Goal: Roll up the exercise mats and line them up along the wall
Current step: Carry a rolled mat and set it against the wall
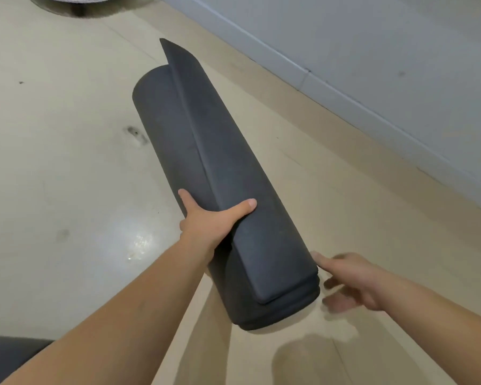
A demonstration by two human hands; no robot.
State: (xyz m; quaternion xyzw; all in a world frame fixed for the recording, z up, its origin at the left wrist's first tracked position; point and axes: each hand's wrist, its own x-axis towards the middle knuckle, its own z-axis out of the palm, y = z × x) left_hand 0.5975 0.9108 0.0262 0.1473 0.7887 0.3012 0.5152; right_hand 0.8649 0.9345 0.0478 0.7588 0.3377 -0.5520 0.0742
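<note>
A rolled dark grey exercise mat [222, 173] lies in the middle of the view, lifted above the beige floor, its long axis running away from me roughly along the wall. Its loose outer flap sticks up at the far end. My left hand [211, 220] grips the roll near its close end, thumb on top, fingers underneath. My right hand [347, 282] is blurred, fingers spread, just beside the roll's near end at the right; whether it touches the mat is unclear.
The grey wall [372, 51] with its baseboard [345, 101] runs diagonally across the upper right. A round fan base [75, 2] sits at the top left. Another dark mat's edge [9, 357] shows at the bottom left corner.
</note>
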